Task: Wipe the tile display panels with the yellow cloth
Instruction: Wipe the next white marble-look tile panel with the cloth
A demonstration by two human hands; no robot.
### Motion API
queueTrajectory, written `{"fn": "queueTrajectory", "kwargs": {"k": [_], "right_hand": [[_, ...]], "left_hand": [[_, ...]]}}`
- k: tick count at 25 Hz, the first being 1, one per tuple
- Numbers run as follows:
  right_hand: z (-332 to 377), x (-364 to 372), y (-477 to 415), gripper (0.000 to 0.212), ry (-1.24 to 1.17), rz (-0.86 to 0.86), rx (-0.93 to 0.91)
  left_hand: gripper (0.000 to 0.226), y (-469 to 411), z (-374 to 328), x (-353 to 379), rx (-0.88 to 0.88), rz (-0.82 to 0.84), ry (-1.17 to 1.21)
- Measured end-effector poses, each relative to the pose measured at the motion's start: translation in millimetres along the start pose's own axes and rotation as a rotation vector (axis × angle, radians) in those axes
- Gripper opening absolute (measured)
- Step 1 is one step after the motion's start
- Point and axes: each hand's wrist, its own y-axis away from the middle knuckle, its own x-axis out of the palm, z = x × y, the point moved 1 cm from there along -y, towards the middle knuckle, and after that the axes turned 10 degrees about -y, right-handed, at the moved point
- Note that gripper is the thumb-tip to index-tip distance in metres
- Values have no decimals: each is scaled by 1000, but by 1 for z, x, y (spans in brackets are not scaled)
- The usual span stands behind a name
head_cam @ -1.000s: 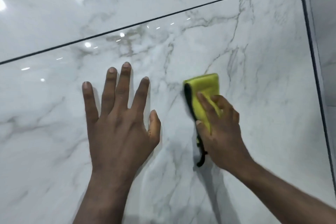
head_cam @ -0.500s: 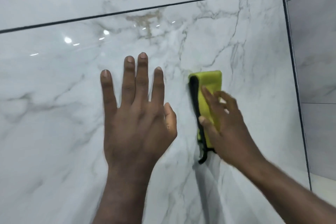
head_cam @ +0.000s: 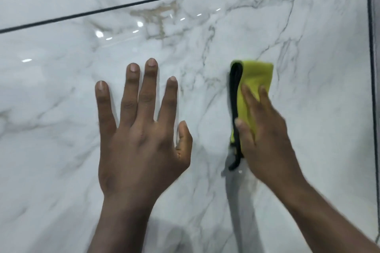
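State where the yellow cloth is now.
Head view: the yellow cloth sits right of centre on the marble panel, under the right hand, beside the left hand.

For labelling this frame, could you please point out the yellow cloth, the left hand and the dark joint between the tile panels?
yellow cloth (head_cam: 257,76): head view, bare yellow part above the fingers.
left hand (head_cam: 141,146): head view, middle of its back.
dark joint (head_cam: 82,14): head view, the line's left stretch.

Marble-look tile panel (head_cam: 308,109): glossy, smooth, light spots (head_cam: 99,34) mirrored far left. Right side, yellow cloth (head_cam: 255,76): soft matt fabric, black edging (head_cam: 234,92) on left side. Dark joint line (head_cam: 144,2) between panels: matt.
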Motion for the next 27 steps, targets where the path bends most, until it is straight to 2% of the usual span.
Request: {"fn": "queueTrajectory", "kwargs": {"k": [3,5,7,10,13,16,18,20,22,24,25,27], "right_hand": [[11,2,-49,67,35,-66,33],[29,9,-29,68,117,-30,-114],[28,12,19,71,138,106,-236],[-5,-2,42,73,113,194,-105],[-7,-10,-20,68,41,71,60],[29,-2,-52,70,75,71,-43],[31,7,-17,70,89,168,-186],[7,8,23,67,40,269,-152],[-13,6,12,66,-49,218,-19],[4,11,-29,67,-127,104,97],[28,18,-42,67,-126,71,89],[79,37,-37,64,-90,54,-78]], "left_hand": [[68,-2,0,0,3,-23,-3],[67,0,0,1,-6,-44,-14],[67,1,1,3,-4,-58,-31],[66,0,0,4,-10,-77,-44],[65,-1,0,3,-3,-88,-46],[65,0,0,3,-11,-82,-51],[66,-1,1,2,-3,-74,-45],[64,-1,6,-1,26,-55,-14],[62,6,15,-8,32,-33,2],[63,19,29,-16,14,2,-30],[65,27,38,-20,5,19,-41],[68,41,54,-26,-15,28,-55]]}}
